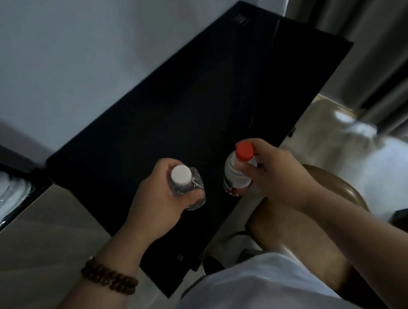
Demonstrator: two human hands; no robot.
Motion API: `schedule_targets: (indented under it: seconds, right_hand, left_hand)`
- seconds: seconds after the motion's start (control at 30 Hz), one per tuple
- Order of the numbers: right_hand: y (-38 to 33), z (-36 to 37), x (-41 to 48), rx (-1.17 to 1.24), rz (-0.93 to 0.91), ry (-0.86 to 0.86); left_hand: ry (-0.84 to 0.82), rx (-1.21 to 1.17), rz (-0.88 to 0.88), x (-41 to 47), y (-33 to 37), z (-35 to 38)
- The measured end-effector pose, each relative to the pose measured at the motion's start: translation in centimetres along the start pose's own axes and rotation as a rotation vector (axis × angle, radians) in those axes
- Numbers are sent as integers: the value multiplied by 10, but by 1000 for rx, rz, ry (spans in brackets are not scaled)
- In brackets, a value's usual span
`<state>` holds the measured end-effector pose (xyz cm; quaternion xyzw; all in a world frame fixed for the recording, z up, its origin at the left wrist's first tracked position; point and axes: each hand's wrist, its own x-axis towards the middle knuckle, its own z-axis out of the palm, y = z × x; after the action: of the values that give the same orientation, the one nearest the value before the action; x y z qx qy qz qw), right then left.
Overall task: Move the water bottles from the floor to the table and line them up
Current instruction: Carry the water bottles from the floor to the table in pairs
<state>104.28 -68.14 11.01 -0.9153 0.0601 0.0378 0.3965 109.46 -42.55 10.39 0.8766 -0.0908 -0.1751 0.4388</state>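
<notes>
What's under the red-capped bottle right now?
The black table lies below the red-capped bottle, gripped by the right hand. Its base is hidden by its own body, so contact cannot be told.

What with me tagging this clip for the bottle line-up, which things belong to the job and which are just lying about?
Belongs to the job:
white-capped bottle, gripped by the left hand
red-capped bottle, gripped by the right hand
black table

Just lying about:
brown chair
grey curtain
bead bracelet
</notes>
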Motion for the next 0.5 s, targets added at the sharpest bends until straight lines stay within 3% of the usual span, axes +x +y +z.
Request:
schedule_targets:
  seconds: [0.5]
  right_hand:
    - [33, -38, 204, -8, -84, -81]
  left_hand:
    - [115, -59, -113, 150, 54, -4]
